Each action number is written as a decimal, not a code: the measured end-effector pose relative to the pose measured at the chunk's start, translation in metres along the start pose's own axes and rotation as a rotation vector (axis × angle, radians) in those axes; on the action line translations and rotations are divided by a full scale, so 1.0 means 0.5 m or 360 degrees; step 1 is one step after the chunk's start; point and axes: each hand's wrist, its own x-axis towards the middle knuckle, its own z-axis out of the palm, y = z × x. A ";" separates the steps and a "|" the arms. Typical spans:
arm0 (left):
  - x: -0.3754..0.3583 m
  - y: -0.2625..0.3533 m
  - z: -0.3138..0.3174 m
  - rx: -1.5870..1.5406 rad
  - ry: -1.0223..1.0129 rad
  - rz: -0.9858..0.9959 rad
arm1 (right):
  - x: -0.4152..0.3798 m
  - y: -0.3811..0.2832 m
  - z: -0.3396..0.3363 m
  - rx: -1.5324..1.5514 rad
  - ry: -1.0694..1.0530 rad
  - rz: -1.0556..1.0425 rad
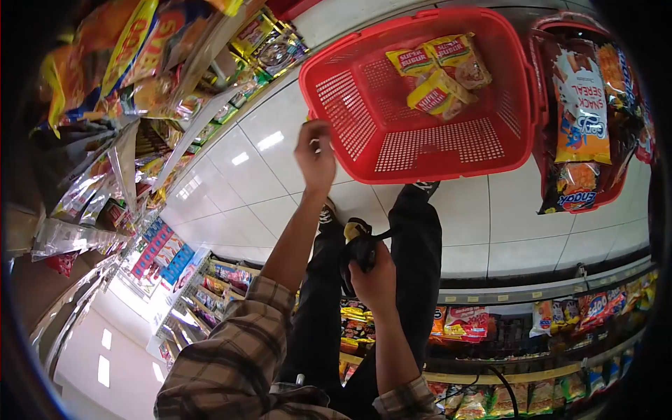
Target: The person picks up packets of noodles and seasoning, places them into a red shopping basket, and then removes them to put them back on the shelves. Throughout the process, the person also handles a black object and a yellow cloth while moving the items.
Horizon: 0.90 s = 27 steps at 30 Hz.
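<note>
My left hand (pixel 315 155) is at the left side of the red plastic basket (pixel 420 168), its fingers curled close by the rim. Whether they touch the rim or pinch something small is not clear. Inside the basket lie three yellow-and-red "Super Bubur" packets (pixel 439 96), grouped towards the back right. Lower down, between my legs, my right hand (pixel 373 276) is closed around a black object with a yellowish end (pixel 357 229) and a dark strap. Its kind does not show.
To the right stands a second red basket (pixel 616 192) filled with snack packs (pixel 582 105). Shelves of packaged snacks (pixel 126 56) rise on the left, and more shelves (pixel 504 297) run along the bottom right. White floor tiles (pixel 462 224) show below the baskets.
</note>
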 end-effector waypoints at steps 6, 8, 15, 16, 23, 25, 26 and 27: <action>0.023 -0.281 -0.106 -0.0061 0.0637 -0.1020 | -0.019 0.018 0.042 -0.0120 0.0024 -0.0027; 0.023 -0.486 -0.094 0.0645 0.0348 -0.0990 | -0.024 0.031 0.059 -0.0178 0.0027 -0.0069; 0.092 -0.461 0.009 0.0776 -0.0048 -0.1396 | -0.040 0.084 0.103 -0.0420 0.0084 -0.0125; 0.096 -0.428 0.006 0.0707 -0.0150 -0.1460 | -0.042 0.087 0.108 -0.0462 0.0103 -0.0138; -0.018 -0.421 -0.159 0.0768 0.0057 -0.0500 | -0.053 0.151 0.183 -0.0383 0.0052 -0.0314; -0.060 -0.301 -0.272 0.0796 -0.0152 -0.0620 | -0.043 0.165 0.207 -0.0426 -0.0005 -0.0334; -0.073 -0.228 -0.339 0.0730 -0.0231 -0.0645 | -0.044 0.162 0.215 -0.0472 -0.0029 -0.0307; -0.095 -0.196 -0.399 0.0571 -0.0145 -0.0449 | -0.042 0.168 0.227 -0.0472 -0.0024 -0.0311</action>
